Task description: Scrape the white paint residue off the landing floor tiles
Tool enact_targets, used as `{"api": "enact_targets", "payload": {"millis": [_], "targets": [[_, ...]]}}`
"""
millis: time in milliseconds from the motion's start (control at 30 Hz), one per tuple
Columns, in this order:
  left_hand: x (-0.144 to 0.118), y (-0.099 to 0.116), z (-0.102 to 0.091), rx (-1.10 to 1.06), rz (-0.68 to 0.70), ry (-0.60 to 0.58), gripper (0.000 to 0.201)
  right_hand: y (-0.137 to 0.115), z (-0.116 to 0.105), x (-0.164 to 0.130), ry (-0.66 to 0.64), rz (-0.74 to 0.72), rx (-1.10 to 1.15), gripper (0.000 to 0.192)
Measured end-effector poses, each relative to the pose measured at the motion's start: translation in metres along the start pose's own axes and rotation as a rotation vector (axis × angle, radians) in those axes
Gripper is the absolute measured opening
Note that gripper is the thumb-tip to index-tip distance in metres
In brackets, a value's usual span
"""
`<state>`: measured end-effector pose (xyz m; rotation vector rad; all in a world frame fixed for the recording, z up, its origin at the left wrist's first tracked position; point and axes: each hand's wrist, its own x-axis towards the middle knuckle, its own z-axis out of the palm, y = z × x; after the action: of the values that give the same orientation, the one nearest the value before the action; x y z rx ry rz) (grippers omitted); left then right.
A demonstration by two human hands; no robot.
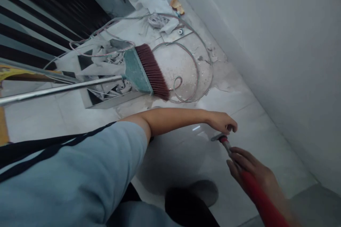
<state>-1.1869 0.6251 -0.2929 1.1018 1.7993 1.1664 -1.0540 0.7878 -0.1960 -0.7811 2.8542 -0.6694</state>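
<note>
A red-handled tool (262, 198) with a thin metal shaft ends in a small flat tip just above the pale tiled floor (266, 127). My right hand (250, 170) is wrapped around the red handle near the shaft. My left hand (222, 122), reaching out from a light blue sleeve, curls its fingers over the tool's metal tip. A dark shoe (186, 205) shows below my arms.
A broom with a green head and maroon bristles (145, 71) lies on its metal handle (53, 90) at the left. Loops of thin wire (194, 64), dust, a white cloth (151, 0) and scraps lie on the far floor. A white wall (279, 35) runs along the right.
</note>
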Motion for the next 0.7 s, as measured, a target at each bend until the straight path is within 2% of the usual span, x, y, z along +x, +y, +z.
{"api": "enact_targets", "payload": {"millis": [67, 167, 200, 267, 333, 400, 500, 600, 667, 700], "targets": [[-0.003, 0.001, -0.010, 0.021, -0.069, 0.104, 0.016, -0.001, 0.009, -0.009, 0.014, -0.022, 0.060, 0.013], [-0.004, 0.006, -0.021, 0.003, -0.044, 0.217, 0.012, 0.014, 0.017, -0.019, 0.005, 0.038, 0.120, 0.017], [-0.004, 0.007, -0.021, -0.009, -0.018, 0.197, 0.013, 0.021, 0.019, -0.021, -0.003, 0.054, 0.119, 0.017], [-0.001, 0.008, -0.016, -0.024, 0.049, 0.087, 0.024, 0.034, 0.021, -0.024, -0.020, 0.064, 0.109, 0.015], [0.002, 0.006, -0.002, -0.037, 0.095, -0.031, 0.039, 0.043, 0.023, -0.026, -0.040, 0.082, 0.106, 0.014], [0.005, 0.002, 0.018, -0.029, 0.095, -0.128, 0.043, 0.047, 0.026, -0.029, -0.044, 0.107, 0.120, 0.016], [0.004, -0.006, 0.055, 0.115, 0.037, -0.199, 0.022, 0.051, 0.032, -0.036, -0.048, 0.099, 0.184, 0.017], [-0.001, -0.011, 0.086, 0.314, 0.007, -0.056, 0.006, 0.063, 0.037, -0.048, -0.093, 0.194, 0.314, 0.022], [-0.001, -0.013, 0.100, 0.401, -0.013, 0.040, 0.007, 0.077, 0.034, -0.058, -0.195, 0.415, 0.496, 0.030], [-0.001, -0.014, 0.105, 0.434, -0.032, 0.065, 0.007, 0.084, 0.030, -0.063, -0.287, 0.554, 0.617, 0.036]]}}
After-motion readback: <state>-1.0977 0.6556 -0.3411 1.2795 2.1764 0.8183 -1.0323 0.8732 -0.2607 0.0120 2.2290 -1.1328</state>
